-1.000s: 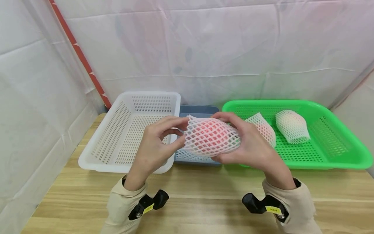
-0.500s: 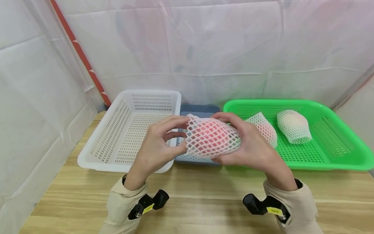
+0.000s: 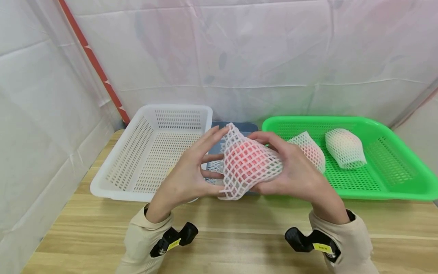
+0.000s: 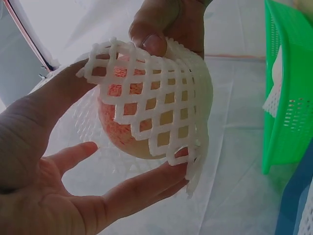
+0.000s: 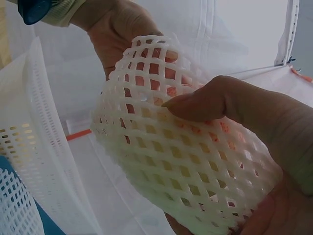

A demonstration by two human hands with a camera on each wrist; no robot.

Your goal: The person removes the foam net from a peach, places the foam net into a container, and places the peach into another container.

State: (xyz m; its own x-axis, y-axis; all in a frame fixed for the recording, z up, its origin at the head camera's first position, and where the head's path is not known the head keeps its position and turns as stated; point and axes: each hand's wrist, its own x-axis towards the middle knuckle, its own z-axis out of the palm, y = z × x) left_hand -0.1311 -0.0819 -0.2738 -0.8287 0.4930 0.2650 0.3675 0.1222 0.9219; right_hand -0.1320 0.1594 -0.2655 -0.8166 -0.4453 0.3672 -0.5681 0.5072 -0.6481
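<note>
Between both hands is a round red-and-yellow fruit (image 4: 124,129) inside a white foam fruit net (image 3: 239,182). My right hand (image 3: 295,165) grips the netted fruit from the right, with its thumb (image 5: 195,105) pressed on the mesh in the right wrist view. My left hand (image 3: 188,173) is at the net's left mouth, fingers and thumb spread wide apart against its edge. The mouth is stretched tall, and part of the fruit's bare skin shows below the net's edge in the left wrist view.
A white slotted basket (image 3: 118,196) stands at the left. Behind the hands lies a blue-grey tray (image 3: 251,127) with foam nets (image 3: 215,173) in it. The green basket (image 3: 407,194) at the right holds two netted fruits, one near (image 3: 312,152) and one farther right (image 3: 343,146).
My left fingers and thumb have spread apart, pulling the net's mouth from a narrower opening to a tall, wide one. The right hand keeps its grip in nearly the same place.
</note>
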